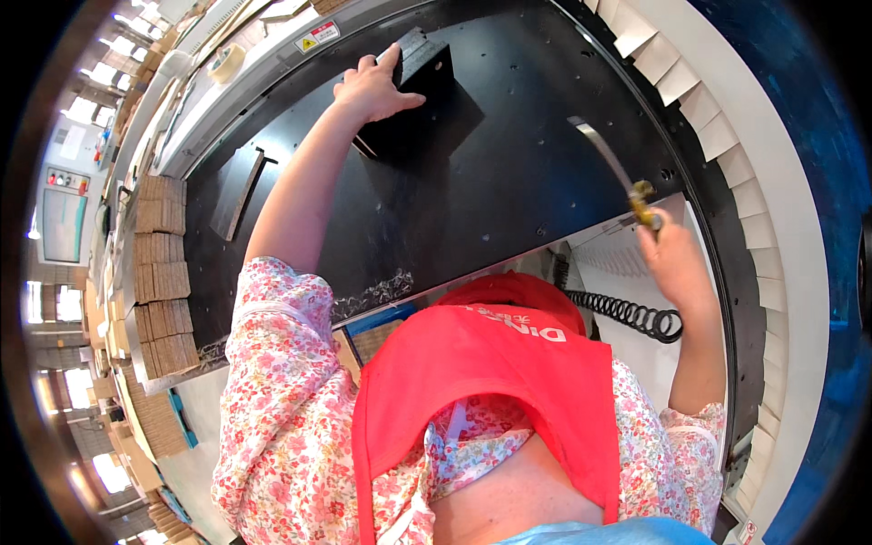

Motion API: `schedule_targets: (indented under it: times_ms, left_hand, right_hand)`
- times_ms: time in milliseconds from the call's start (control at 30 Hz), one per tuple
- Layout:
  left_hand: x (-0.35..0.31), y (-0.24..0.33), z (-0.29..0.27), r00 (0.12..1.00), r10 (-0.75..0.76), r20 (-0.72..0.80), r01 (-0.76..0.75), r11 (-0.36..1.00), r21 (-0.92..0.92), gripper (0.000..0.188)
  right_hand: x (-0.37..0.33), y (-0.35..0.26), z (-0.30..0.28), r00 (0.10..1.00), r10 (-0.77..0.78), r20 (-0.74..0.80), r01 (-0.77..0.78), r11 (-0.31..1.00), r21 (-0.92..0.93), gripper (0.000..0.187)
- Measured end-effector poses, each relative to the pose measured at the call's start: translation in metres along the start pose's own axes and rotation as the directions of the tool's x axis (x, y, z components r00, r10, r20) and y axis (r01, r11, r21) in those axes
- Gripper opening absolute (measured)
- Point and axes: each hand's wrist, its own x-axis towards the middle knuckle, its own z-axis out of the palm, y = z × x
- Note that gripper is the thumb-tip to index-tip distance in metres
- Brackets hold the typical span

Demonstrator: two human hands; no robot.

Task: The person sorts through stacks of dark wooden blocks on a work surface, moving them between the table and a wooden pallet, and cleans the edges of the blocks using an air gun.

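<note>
At the far middle of the black work table (pixel 509 163), my left hand (pixel 371 91) lies against a black block-like piece (pixel 425 62). Its thumb and fingers are spread, and they touch the near left side of the block. My right hand (pixel 672 250) is closed round an air blow gun (pixel 642 204) with a brass-coloured body. The gun's thin metal tube (pixel 599 145) points up and left over the table, apart from the block. A black coiled hose (pixel 627 311) hangs below my right hand; where it joins the gun cannot be seen.
A narrow dark strip (pixel 243 195) lies on the table at left. Stacked cardboard pieces (pixel 162 259) line the left edge. A tape roll (pixel 227 64) sits on the pale ledge beyond. White pleated bellows (pixel 677 84) curve along the right side.
</note>
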Motion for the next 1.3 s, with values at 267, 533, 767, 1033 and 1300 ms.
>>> schedule_targets:
  times_ms: [267,533,767,1033,1300]
  left_hand:
    - [0.016,-0.007,-0.003,0.996,-0.092,0.019,0.092,0.996,-0.017,0.113]
    - [0.008,0.009,-0.019,0.988,0.129,-0.09,-0.123,0.99,0.071,0.107]
    - [0.027,0.052,-0.073,0.756,0.651,-0.065,-0.294,0.427,0.855,0.077]
    - [0.054,0.12,-0.052,0.605,0.764,0.226,-0.286,-0.056,0.957,0.06]
    - [0.062,0.129,-0.072,0.666,0.644,0.375,-0.422,-0.089,0.902,0.078]
  right_hand:
    - [0.045,0.004,0.012,0.985,0.039,-0.166,-0.033,0.999,0.04,0.031]
    - [0.061,0.024,-0.008,0.956,0.035,-0.29,-0.003,0.994,0.11,0.036]
    - [0.036,0.039,-0.006,0.97,0.039,-0.241,-0.024,0.997,0.067,0.039]
    - [0.004,0.041,0.016,0.985,0.095,-0.147,-0.07,0.984,0.164,0.038]
    - [-0.014,0.058,0.018,0.976,0.169,-0.139,-0.132,0.961,0.245,0.04]
